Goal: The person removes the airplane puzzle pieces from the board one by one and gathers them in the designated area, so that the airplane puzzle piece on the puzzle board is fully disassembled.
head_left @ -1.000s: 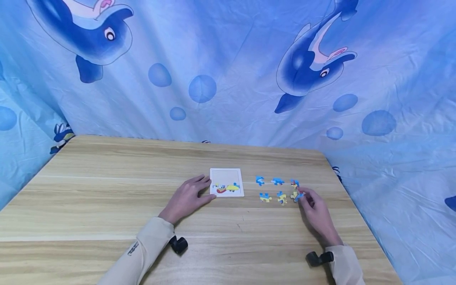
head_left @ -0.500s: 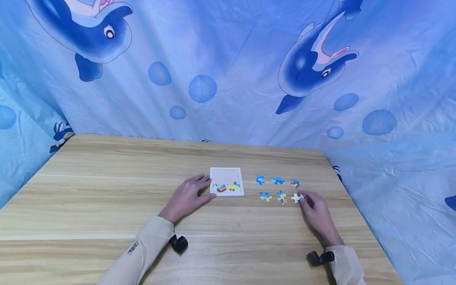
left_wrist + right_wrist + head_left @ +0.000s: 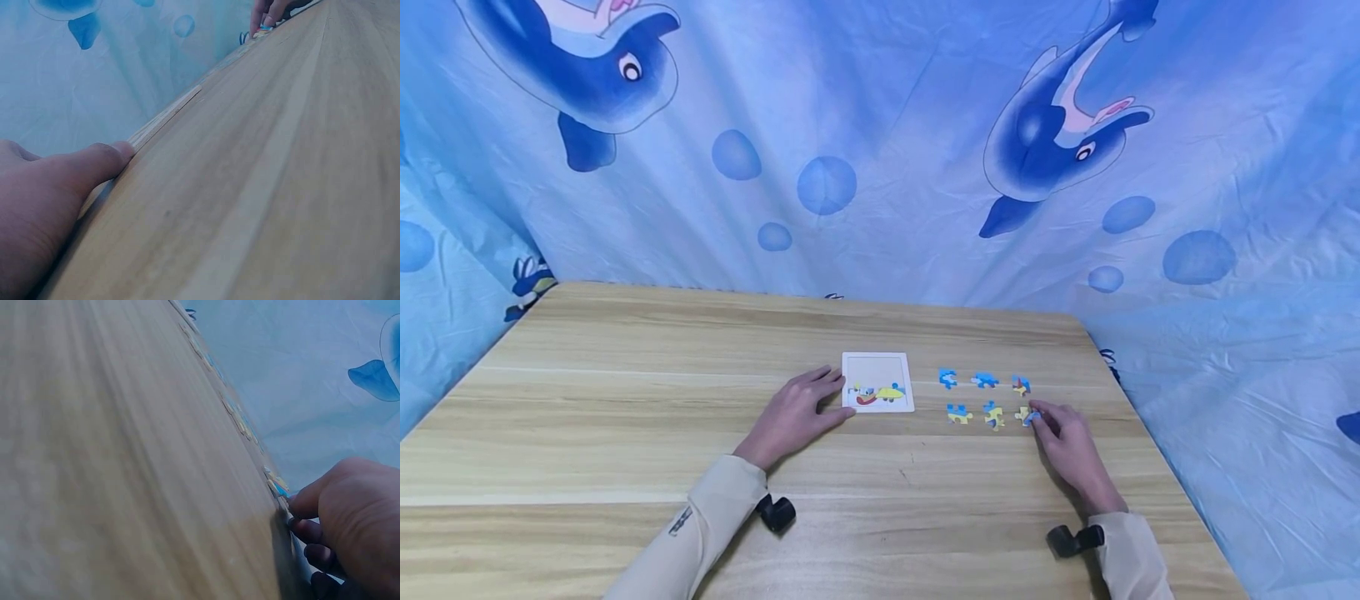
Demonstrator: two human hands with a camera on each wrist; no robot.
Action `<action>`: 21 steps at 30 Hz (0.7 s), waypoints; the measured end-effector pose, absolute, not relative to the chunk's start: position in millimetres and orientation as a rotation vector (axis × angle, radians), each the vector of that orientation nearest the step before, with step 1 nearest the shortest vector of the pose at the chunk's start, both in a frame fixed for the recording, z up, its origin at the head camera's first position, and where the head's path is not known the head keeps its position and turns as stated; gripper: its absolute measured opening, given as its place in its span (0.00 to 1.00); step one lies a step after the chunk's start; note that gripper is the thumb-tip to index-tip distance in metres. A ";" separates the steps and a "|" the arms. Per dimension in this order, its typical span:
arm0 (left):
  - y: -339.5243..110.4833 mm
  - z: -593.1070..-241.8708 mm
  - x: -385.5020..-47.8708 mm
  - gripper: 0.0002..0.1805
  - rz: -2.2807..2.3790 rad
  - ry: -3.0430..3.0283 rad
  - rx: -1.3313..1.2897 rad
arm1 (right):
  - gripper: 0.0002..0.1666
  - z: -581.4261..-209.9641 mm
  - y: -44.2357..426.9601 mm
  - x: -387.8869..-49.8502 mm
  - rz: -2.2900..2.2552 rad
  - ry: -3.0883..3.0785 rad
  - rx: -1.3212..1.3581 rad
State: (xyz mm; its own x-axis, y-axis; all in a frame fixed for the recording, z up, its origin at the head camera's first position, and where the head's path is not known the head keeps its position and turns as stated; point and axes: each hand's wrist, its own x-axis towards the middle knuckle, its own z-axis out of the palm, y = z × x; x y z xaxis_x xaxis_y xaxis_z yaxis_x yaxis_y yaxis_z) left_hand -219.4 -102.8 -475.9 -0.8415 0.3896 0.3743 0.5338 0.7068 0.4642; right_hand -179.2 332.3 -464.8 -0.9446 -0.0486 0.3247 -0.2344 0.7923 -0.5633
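"At the bench's point(image 3: 850, 517) right, head view: right hand point(image 3: 1070, 446) pinches the near row's end puzzle piece point(image 3: 1024, 415); left hand point(image 3: 793, 419) lies loosely spread against the tray point(image 3: 912, 392)."
"Pinch lightly, I'd say — spare the neighbouring piece point(image 3: 994, 415)."
"Left wrist: thumb at the tray's edge."
"Brace it gently. Right wrist: fingertips low, palm raised."

1. Head view: looks forward and down over the worktop point(image 3: 625, 400), the widest and farthest back, reaching the curtain point(image 3: 895, 108).
2. Left wrist view: low, tilted, close behind the left hand point(image 3: 795, 417), facing across the worktop towards the right hand point(image 3: 1070, 447).
3. Right wrist view: low, tilted the opposite way, close to the right hand, facing along the puzzle pieces point(image 3: 994, 415).
4. All three share worktop, curtain and right hand.
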 end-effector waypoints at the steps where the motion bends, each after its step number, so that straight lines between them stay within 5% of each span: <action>1: -102.7 -475.8 -219.2 0.33 -0.839 -2.667 -0.735 | 0.19 -464.1 332.6 -179.1 0.897 -2.707 0.208; 21: -101.9 -476.4 -218.6 0.33 -0.839 -2.676 -0.725 | 0.22 -468.3 335.8 -177.3 0.833 -2.774 0.200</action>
State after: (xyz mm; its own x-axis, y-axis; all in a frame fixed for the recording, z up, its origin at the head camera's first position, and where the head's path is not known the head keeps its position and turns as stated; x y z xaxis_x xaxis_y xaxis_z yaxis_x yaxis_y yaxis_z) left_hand -218.6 -101.9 -476.4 -0.8469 0.3852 0.3666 0.5255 0.7113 0.4668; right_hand -177.3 335.8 -468.3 -0.9623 -0.0620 0.2647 -0.1976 0.8284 -0.5241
